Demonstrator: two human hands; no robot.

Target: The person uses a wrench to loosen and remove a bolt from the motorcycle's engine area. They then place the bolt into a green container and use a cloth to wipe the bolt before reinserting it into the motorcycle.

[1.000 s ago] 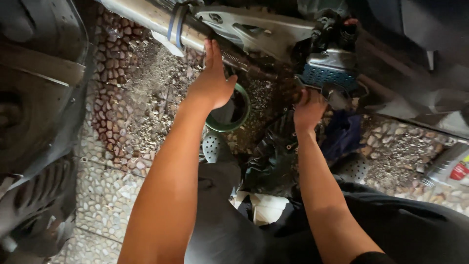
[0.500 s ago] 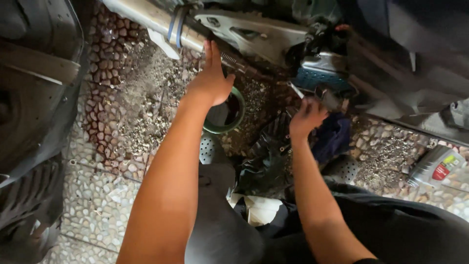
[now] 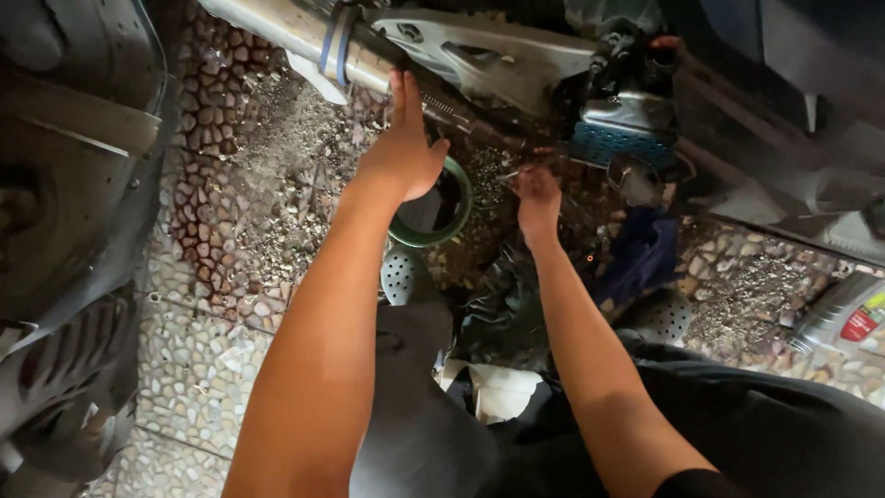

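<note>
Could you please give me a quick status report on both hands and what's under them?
Left hand open, fingers flat against the metal pipe. Right hand pinching a small thin part, too small to identify. Green-rimmed pan on the stone floor below.

We see a pebble-mosaic floor (image 3: 207,360) strewn with grit, a blue rag (image 3: 641,254) lying crumpled on it, a grey plastic bottle (image 3: 843,314) at the right edge, and a dark tyre (image 3: 64,369) at left.
</note>
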